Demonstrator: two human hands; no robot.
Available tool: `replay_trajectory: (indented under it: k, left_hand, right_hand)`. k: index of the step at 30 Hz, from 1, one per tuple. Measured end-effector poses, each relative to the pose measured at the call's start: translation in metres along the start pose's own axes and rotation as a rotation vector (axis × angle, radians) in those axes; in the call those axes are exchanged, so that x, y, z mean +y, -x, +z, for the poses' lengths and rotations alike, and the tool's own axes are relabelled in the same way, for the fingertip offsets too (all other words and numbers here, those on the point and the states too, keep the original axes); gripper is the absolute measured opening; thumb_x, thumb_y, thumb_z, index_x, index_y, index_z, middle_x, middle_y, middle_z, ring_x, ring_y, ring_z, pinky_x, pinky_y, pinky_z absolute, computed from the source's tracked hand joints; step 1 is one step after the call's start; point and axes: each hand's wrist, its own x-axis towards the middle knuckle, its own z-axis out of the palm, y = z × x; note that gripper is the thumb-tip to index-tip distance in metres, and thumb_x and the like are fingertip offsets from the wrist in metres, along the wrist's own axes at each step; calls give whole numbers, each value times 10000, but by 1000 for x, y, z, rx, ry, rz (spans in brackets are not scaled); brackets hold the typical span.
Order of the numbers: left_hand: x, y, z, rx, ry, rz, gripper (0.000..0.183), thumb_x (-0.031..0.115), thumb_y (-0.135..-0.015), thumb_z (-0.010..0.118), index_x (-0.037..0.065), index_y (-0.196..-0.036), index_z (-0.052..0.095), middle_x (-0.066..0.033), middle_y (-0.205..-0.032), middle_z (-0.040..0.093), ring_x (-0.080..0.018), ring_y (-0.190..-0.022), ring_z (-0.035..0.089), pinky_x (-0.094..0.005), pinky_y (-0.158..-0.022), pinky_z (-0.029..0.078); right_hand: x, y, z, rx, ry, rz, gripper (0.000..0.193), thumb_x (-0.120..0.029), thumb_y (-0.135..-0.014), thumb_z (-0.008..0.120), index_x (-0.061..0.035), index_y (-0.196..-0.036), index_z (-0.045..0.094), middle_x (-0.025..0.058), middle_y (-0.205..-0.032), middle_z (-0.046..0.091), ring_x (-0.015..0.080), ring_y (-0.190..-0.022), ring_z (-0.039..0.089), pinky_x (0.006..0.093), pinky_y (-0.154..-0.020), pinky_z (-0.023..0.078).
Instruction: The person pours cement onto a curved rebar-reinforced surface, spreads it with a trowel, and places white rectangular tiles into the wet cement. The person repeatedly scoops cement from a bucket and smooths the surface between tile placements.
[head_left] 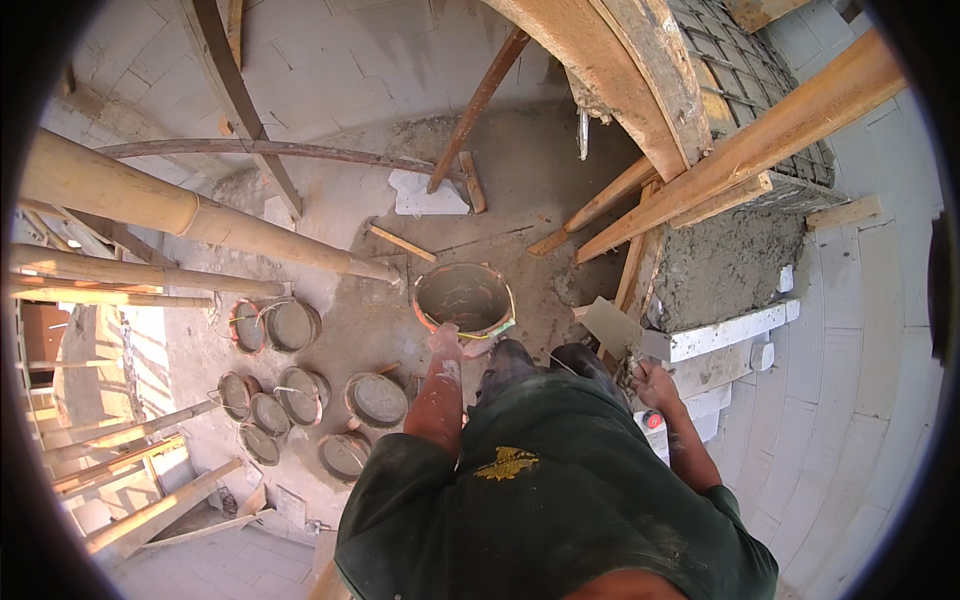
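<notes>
— Left hand?
— Fingers curled over the near rim of the bucket, smeared grey. Looks like a grip, though hard to tell how firm.
— Right hand?
— Clenched round the handle of a trowel, right of the bucket, blade flat and tilted up toward it.
— And the bucket itself?
— Upright on the dusty floor, just ahead of the feet, grey inside; how full, hard to tell.
— Farther out?
— Right of the bucket, beyond the trowel: wet mortar spread on a white block ledge. Above that, slanting planks. Left of the bucket: a cluster of round pans. Farther left still, thick poles.
— Risks?
— Probably a slip: slick fingers on a thin rim, held at one side only, so likely to tip or slide loose if lifted. Could spill toward the feet. Also a raised blade close to the planks; easy to knock.
</notes>
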Motion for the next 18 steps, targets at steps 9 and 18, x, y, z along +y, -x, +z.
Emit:
replay_trajectory:
  k: [9,18]
  left_hand:
    - [12,-20,-27,-55,80,121,258,18,-887,683,-33,-1134,633,-129,-1018,663,-260,-852,678,-477,-753,626]
    - [49,-53,-114,168,170,-40,482,85,-839,710,-86,-1281,619,-187,-1196,656,-343,-1032,686,-479,-837,624]
  right_hand:
    - [77,64,65,174,-347,264,354,-152,-944,760,-85,-776,455,3,-609,468,139,-480,480,359,-460,417]
    - [30,32,53,7,-309,258,238,-152,-958,749,-74,-859,547,2,-616,516,129,-476,510,335,-458,442]
